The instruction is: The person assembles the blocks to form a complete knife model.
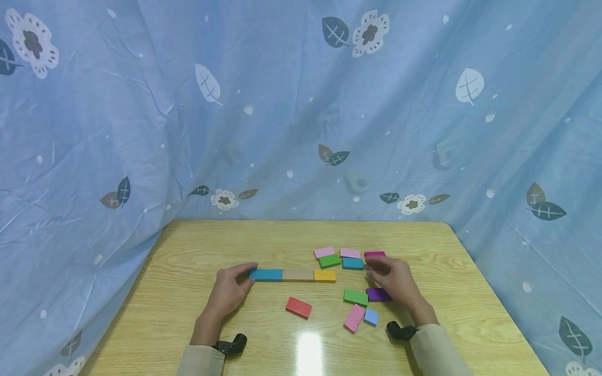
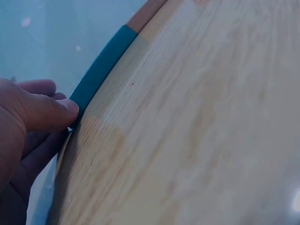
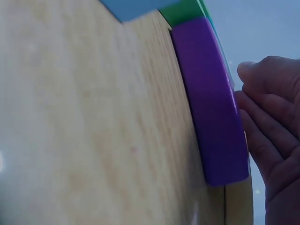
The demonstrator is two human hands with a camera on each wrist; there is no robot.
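Observation:
A straight row lies on the table: a long blue block (image 1: 266, 275), a tan wooden block (image 1: 298, 275) and a yellow-orange block (image 1: 325, 276), end to end. My left hand (image 1: 228, 290) pinches the blue block's left end, thumb on the near side; the left wrist view shows the thumb (image 2: 70, 107) against it. To the right, my right hand (image 1: 397, 279) hovers with bent, relaxed fingers and nothing visible in them. Its fingertips are close to a shorter blue block (image 1: 352, 263) and a magenta block (image 1: 375, 255). A purple block (image 3: 211, 103) lies under that hand.
Two light pink blocks (image 1: 350, 253) and a green block (image 1: 329, 261) lie at the back. Nearer are a red block (image 1: 298, 307), another green block (image 1: 356, 297), a pink block (image 1: 354, 318) and a small light blue block (image 1: 371, 317). A patterned blue curtain (image 1: 282, 130) surrounds the table.

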